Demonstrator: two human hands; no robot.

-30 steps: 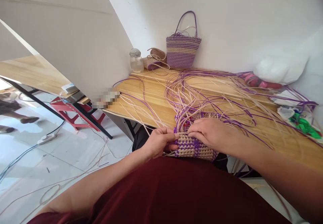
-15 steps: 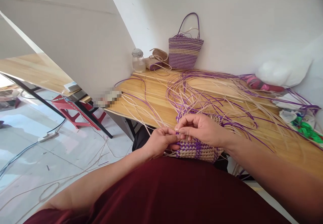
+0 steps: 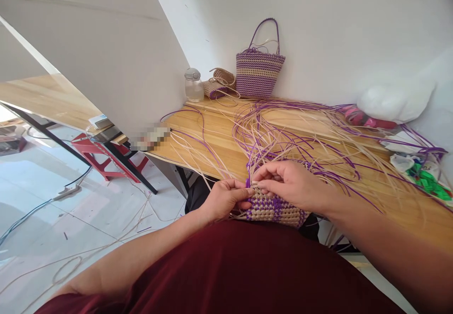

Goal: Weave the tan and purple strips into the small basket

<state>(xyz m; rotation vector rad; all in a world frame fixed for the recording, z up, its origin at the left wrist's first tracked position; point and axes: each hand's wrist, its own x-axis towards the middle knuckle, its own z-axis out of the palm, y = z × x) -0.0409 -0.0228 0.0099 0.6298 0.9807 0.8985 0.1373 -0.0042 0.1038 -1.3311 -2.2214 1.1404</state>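
A partly woven basket (image 3: 279,208) in beige and purple lies against my body at the table edge. My left hand (image 3: 228,198) pinches its left rim between thumb and fingers. Close beside it, my right hand (image 3: 285,182) is closed, thumb against fingers, at a strand by the same rim; the strand is mostly hidden by the fingertips. Long loose purple and beige weaving strands (image 3: 262,134) fan out from the basket across the wooden table.
At the back of the table (image 3: 215,125) stand a finished purple-and-beige handbag (image 3: 260,73), a small woven piece (image 3: 215,89) and a lidded jar (image 3: 193,87). A white plastic bag (image 3: 392,99) and green wrapping (image 3: 433,184) lie right. A red stool (image 3: 95,156) stands on the floor left.
My right hand has shifted slightly right and down, its fingertips parting a little from my left hand's. The left hand stays at the basket rim.
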